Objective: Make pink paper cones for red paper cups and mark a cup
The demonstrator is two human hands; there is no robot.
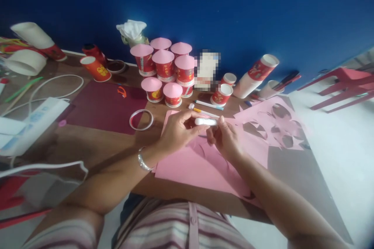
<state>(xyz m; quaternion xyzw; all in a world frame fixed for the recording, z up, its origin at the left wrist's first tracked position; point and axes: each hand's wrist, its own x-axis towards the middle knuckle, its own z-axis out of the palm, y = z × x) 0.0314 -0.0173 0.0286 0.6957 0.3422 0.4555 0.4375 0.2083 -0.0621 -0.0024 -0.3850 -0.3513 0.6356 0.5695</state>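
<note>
Above the pink paper sheets [187,163], a small white tube [206,121] is held level between my two hands; its exact kind is not clear. My left hand [184,126], with a silver bracelet at the wrist, pinches its left end. Thumb and fingers of my right hand [223,136] close on the right end. Just beyond my fingers lie a white pen with a teal end [209,105] and a white pen with a yellow end [206,113]. Red paper cups with pink cone tops [163,64] stand in a group farther back, some stacked.
A tape roll [141,120] lies left of the paper, near a maroon sheet [108,108] and orange scissors handles [121,92]. A white power strip [35,126] with cables occupies the left. Cut pink scraps [280,120], stacked cups [257,75] and a red stool [347,81] are rightward.
</note>
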